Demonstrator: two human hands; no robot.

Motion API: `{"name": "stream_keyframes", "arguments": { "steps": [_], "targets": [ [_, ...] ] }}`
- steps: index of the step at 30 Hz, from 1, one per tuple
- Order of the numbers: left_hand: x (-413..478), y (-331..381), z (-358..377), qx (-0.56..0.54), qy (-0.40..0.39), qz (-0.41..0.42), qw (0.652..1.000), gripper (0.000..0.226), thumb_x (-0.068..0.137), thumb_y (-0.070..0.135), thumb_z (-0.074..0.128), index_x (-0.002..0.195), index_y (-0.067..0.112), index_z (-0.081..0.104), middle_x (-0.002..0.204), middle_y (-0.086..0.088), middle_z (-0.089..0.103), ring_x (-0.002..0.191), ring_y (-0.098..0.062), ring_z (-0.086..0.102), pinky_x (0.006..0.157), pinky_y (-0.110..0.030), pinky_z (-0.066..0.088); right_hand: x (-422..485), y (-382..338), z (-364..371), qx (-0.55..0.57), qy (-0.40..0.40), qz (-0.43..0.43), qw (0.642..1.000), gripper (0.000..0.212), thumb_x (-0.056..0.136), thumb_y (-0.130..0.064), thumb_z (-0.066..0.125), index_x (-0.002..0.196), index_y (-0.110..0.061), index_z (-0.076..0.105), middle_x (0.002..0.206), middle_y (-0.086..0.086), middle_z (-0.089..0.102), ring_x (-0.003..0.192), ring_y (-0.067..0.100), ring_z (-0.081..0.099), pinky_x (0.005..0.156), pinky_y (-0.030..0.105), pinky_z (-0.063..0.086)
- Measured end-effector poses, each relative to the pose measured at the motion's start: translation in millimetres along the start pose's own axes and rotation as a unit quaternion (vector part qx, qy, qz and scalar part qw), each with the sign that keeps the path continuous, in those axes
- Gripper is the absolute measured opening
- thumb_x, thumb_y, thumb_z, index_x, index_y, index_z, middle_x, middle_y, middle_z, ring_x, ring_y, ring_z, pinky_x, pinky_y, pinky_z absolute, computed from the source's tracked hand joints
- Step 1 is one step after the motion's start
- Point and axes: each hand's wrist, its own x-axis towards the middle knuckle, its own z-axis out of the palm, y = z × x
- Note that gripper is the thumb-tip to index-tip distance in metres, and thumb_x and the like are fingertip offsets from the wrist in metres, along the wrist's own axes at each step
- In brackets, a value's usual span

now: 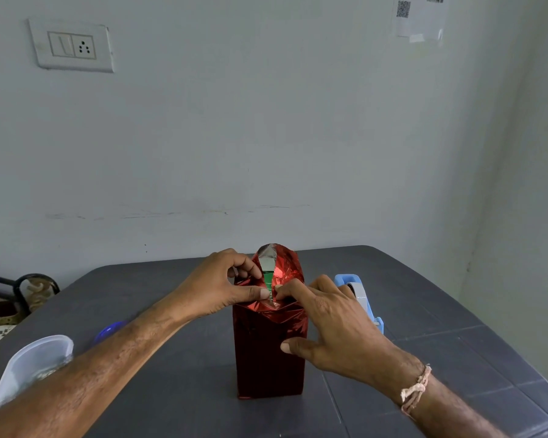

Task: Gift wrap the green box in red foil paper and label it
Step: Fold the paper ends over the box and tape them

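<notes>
Left hand (215, 287) and right hand (332, 324) hold foil (266, 352) over box (268, 278).

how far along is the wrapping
Done: foil covers the sides. In hand: left hand and right hand hold the top flaps, the box showing green in the gap. Left: closing and taping the top, dispenser beside it, then a label; none visible.

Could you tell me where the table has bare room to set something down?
Bare table lies right of the tape dispenser, and in front of the wrapped box toward the near edge. Left is crowded: the plastic tub and a blue object flank the left forearm.
</notes>
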Motion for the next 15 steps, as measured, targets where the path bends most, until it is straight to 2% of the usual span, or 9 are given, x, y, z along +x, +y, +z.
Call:
{"name": "stream_keyframes", "arguments": {
  "steps": [7, 10, 15],
  "targets": [
    [1.2, 2.2, -3.4, 0.036, -0.009, 0.054, 0.998, 0.045, 0.068, 0.053, 0.086, 0.107, 0.036, 0.069, 0.1, 0.013, 0.069, 0.099, -0.003, 0.062, 0.085, -0.02, 0.05, -0.5, -1.4, -0.3, -0.001, 0.004, 0.001, 1.0, 0.065, 0.084, -0.058, 0.069, 0.135, -0.043, 0.033, 0.12, -0.021, 0.058, 0.112, 0.005, 0.038, 0.097, 0.032, 0.034],
    [2.9, 3.1, -4.8, 0.062, -0.022, 0.082, 0.994, 0.051, 0.071, 0.056, 0.082, 0.116, 0.039, 0.064, 0.098, 0.014, 0.067, 0.098, -0.001, 0.061, 0.081, -0.013, 0.044, 0.4, -1.5, -0.7, -0.005, 0.003, -0.001, 1.0, 0.066, 0.084, -0.058, 0.069, 0.136, -0.042, 0.032, 0.122, -0.022, 0.058, 0.113, 0.004, 0.037, 0.098, 0.032, 0.034],
    [8.1, 1.4, -9.1, 0.123, -0.081, 0.093, 0.985, 0.06, 0.08, 0.061, 0.069, 0.137, 0.055, 0.052, 0.102, 0.013, 0.058, 0.101, 0.004, 0.05, 0.084, -0.014, 0.036, 0.1, -1.6, -0.8, -0.006, -0.002, -0.001, 1.0, 0.065, 0.085, -0.058, 0.069, 0.136, -0.044, 0.031, 0.125, -0.022, 0.056, 0.115, 0.005, 0.038, 0.099, 0.033, 0.034]
  ]
}}
